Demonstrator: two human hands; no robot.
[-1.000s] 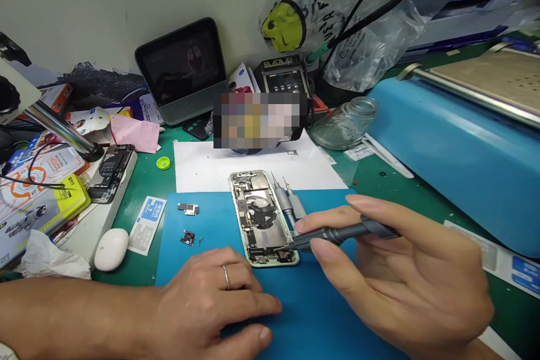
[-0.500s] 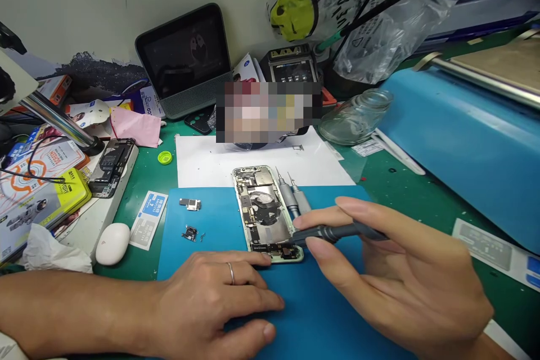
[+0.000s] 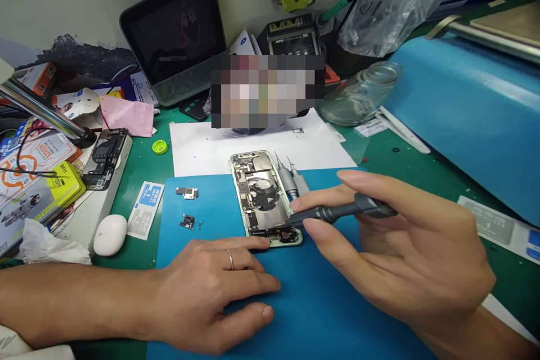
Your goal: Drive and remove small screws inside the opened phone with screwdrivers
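An opened phone with a pale green frame lies on the blue mat, its inner parts bare. My left hand rests palm down, fingers spread, the index fingertip touching the phone's lower edge. Thumb and fingers of my right hand grip a dark grey screwdriver, held slanting with its tip over the phone's lower right part. Beside the phone lie two grey screwdrivers. Left of it are a small metal-topped part, a small black part and tiny screws.
A white earbud case and a printed card are left of the mat. Behind stand a smart display and a glass jar. Boxes and another opened phone crowd the left; a blue sheet covers the right.
The view has tilted slightly, so the phone and mat sit higher in it. The screwdriver's rear end is raised a little and its hold is unchanged. My left hand stays at the phone.
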